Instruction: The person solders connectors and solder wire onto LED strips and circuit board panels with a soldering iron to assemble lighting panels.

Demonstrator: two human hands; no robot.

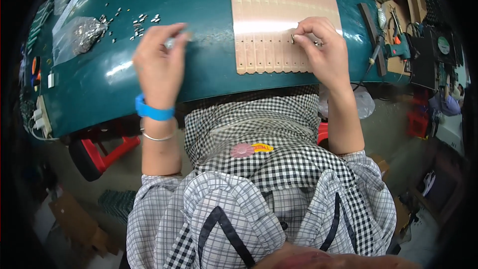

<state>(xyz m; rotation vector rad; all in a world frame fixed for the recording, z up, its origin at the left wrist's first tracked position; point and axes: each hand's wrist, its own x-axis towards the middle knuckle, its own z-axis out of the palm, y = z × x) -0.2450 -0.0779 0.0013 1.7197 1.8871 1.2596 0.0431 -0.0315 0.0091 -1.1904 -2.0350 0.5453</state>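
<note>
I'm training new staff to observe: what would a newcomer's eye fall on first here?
Probably the pale pinkish-tan panel at top, right of centre, bright against the dark green tabletop. Next, perhaps, the bright blue wristband just below the left hand. Then the right hand, which pinches a small metal part over the panel's near end.

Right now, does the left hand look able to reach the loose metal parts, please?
Probably yes: the left hand is close beside the metal parts, and nothing appears to stand between them on the green tabletop. The hand is partly blurred, so whether it is free is unclear.
</note>
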